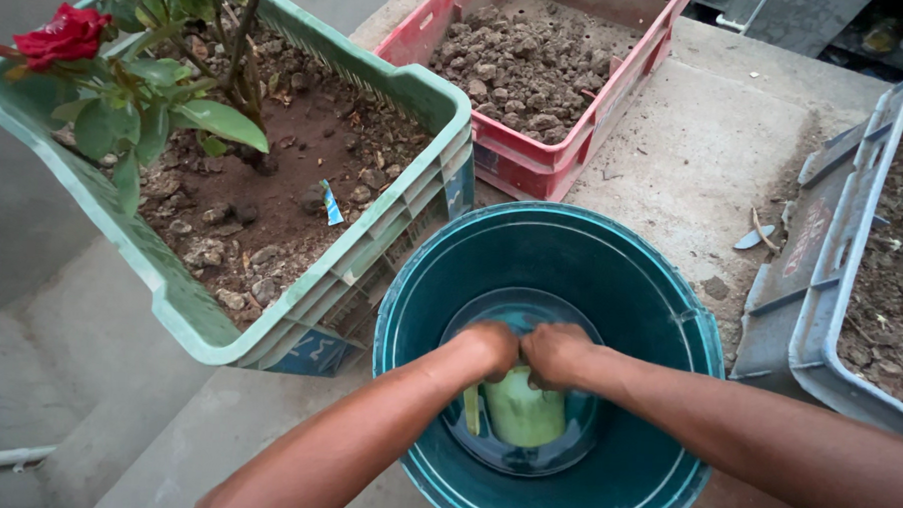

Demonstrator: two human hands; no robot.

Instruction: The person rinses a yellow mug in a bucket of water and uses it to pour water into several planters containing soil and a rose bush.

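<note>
Gripping pale green mug (524,415), both hands (528,352), round teal bucket (660,301)

Person, head view: two forearms showing bare to the frame edge, left hand (490,348) and right hand (556,354) wearing no gloves, sleeves, rings or watch.

1. Left hand (490,348) and right hand (558,354): fingers hidden, curled around the top of a pale green object (524,412); its kind cannot be told.
2. Teal bucket (660,291): near rim cut off by the bottom edge.
3. Grey crate (821,287): right part out of frame.
4. Red crate (535,157): far end cut off at the top.
5. Rose plant (127,92): upper stems beyond the frame.
</note>
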